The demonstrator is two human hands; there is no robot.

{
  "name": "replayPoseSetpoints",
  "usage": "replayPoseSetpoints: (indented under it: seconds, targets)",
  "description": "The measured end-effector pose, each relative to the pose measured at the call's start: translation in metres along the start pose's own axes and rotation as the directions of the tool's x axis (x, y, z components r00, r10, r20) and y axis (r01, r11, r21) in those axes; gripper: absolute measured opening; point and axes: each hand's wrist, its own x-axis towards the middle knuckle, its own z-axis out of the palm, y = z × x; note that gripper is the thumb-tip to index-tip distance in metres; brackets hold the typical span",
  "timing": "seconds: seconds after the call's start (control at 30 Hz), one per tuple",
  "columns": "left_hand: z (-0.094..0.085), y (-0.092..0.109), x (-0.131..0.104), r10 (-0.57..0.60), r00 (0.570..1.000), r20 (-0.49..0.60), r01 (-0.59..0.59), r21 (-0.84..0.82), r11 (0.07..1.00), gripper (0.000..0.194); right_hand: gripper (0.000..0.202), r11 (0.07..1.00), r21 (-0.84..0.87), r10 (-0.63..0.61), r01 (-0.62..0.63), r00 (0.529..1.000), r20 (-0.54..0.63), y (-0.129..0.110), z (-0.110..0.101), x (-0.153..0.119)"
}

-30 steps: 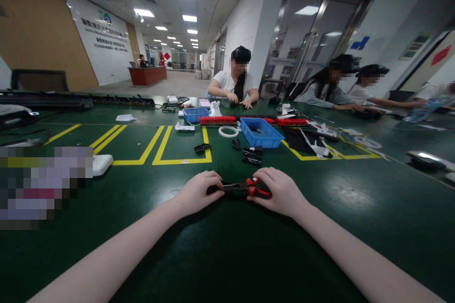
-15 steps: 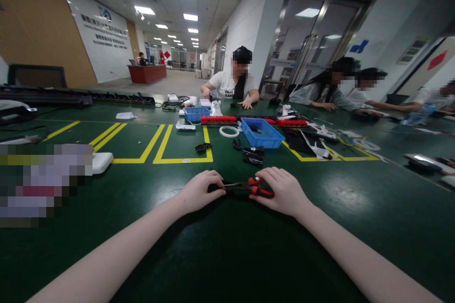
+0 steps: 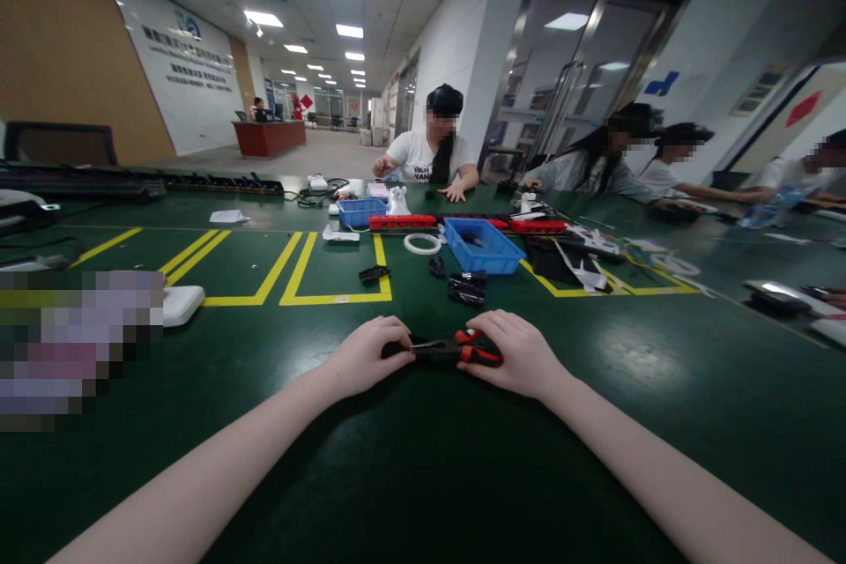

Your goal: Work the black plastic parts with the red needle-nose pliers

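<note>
Red-and-black pliers (image 3: 479, 354) are held low over the green table by my right hand (image 3: 522, 352), whose fingers wrap the handles. Their jaws point left and reach the fingertips of my left hand (image 3: 374, 357). The fingers of my left hand are pinched on a small dark piece (image 3: 395, 350) at the jaw tips; its shape is hard to make out. Beyond my hands lie a bundle of shiny black parts (image 3: 466, 287), a small black part (image 3: 436, 266) and another black piece (image 3: 374, 274) near a yellow tape line.
A blue bin (image 3: 482, 247) stands beyond the black parts, with a white ring (image 3: 421, 244) beside it. Farther back are a smaller blue bin (image 3: 362, 212) and red strips (image 3: 402, 221). A white device (image 3: 181, 306) lies left. A person (image 3: 433, 150) sits opposite; others sit right.
The view has shifted slightly, moving most things a little left in the picture. The person opposite has raised one hand. My hands keep nearly the same pose around the pliers.
</note>
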Motion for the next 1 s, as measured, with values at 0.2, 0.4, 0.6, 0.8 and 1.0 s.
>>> replayPoseSetpoints:
  seconds: [0.2,0.4,0.6,0.8,1.0]
  targets:
    - [-0.0009,-0.0012,0.0000,-0.003,1.000,0.002,0.003,0.000,1.000,0.006,0.042,1.000,-0.007,0.004,-0.004,1.000,0.029,0.0007,0.0007,-0.0005]
    - [-0.0003,-0.0020,-0.0003,0.021,1.000,0.001,-0.021,0.024,0.999,0.008,0.042,1.000,-0.018,0.000,0.001,0.997,0.074,0.0001,-0.0001,-0.0002]
    - [0.0002,0.0014,-0.0022,0.055,0.998,-0.015,-0.054,0.057,0.997,0.005,0.040,1.000,-0.028,0.005,-0.003,0.996,0.090,-0.0001,-0.0026,-0.0003]
    - [0.0017,0.0039,-0.0029,0.058,0.998,-0.014,-0.055,0.157,0.986,0.009,0.040,0.999,-0.034,0.007,-0.004,0.995,0.100,0.0011,-0.0034,-0.0004]
    - [0.0027,0.0052,-0.0027,0.075,0.997,-0.007,-0.072,0.223,0.972,0.008,0.039,0.999,-0.040,0.011,-0.007,0.995,0.098,-0.0001,-0.0030,-0.0011]
